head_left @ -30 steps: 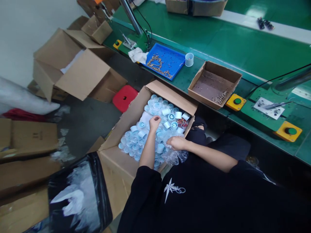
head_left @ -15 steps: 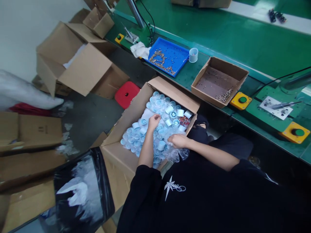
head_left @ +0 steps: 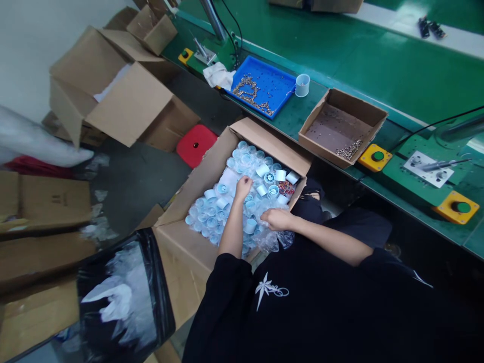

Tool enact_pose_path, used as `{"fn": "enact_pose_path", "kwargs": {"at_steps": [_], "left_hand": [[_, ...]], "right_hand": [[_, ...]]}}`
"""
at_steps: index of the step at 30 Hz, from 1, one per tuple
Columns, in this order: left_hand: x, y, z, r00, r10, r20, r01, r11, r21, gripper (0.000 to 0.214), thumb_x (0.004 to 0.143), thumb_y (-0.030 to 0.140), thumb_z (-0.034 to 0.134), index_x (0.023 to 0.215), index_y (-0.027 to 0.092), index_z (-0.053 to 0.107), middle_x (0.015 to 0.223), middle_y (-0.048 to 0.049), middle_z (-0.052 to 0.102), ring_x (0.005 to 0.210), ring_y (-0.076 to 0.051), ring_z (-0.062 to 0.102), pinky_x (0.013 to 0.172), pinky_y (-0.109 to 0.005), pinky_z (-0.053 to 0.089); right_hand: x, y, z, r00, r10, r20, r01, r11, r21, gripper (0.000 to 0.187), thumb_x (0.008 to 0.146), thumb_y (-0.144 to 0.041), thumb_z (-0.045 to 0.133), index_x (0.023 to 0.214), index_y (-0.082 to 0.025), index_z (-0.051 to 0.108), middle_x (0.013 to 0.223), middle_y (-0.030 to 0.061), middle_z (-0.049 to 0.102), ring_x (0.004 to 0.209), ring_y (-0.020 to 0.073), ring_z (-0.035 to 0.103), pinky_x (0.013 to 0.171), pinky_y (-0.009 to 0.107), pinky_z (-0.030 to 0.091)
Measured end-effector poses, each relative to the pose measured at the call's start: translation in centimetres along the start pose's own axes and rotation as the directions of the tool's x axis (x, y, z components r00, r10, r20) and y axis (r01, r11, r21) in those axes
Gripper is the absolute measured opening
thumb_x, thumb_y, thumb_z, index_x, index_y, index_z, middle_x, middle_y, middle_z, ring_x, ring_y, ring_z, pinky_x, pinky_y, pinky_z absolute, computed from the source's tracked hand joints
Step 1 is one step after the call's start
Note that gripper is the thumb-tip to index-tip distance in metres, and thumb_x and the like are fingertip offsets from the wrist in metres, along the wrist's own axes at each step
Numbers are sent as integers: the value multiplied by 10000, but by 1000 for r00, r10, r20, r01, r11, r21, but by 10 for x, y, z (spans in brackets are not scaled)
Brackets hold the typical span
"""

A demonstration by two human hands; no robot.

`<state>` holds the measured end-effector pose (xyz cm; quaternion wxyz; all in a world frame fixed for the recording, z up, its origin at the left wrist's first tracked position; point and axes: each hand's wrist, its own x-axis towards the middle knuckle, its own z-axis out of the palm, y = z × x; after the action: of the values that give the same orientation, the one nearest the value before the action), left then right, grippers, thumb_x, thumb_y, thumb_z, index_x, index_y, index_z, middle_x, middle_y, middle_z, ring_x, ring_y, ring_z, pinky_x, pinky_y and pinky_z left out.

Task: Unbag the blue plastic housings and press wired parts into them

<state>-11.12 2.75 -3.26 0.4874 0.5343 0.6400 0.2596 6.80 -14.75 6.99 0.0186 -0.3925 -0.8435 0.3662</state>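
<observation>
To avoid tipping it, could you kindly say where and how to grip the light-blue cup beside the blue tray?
Probably the outer wall of the light-blue cup, from the side away from the blue tray: it stands upright, its round wall exposed there.

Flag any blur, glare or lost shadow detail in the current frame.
Head view: stacked cartons at the left look soft; head view: highlights break up the clear plastic by the right hand; head view: the black shirt fades into darkness at lower right.
</observation>
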Motion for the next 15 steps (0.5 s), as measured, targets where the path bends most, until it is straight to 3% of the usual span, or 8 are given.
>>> {"fn": "enact_pose_path", "kwargs": {"at_steps": [4,10,15], "left_hand": [[-2,-3,-5,999,-50,22,52,987,-152,205,729,321,742,860,186,663,729,-32,729,690,-182,689,697,-290,551],[-8,-5,-11,999,-52,-17,45,957,-288,289,684,354,831,873,172,709,813,-53,763,849,-212,744,813,-323,591],[-11,-9,-6,997,-71,-1,66,938,-341,350,731,433,844,897,142,742,872,-102,792,855,-217,756,823,-342,612]], "right_hand": [[0,0,0,1000,-2,-6,2,1000,7,202,955,-161,585,1114,-156,711,1182,127,756,1076,253,721,887,321,523],[-1,-1,-4,999,-2,-35,2,1000,22,203,960,-153,581,1126,-150,697,1177,128,735,1087,231,699,904,306,508],[3,-1,-5,1000,10,-25,-9,1000,19,198,963,-163,579,1126,-139,689,1175,139,723,1080,244,695,891,315,502]]}}
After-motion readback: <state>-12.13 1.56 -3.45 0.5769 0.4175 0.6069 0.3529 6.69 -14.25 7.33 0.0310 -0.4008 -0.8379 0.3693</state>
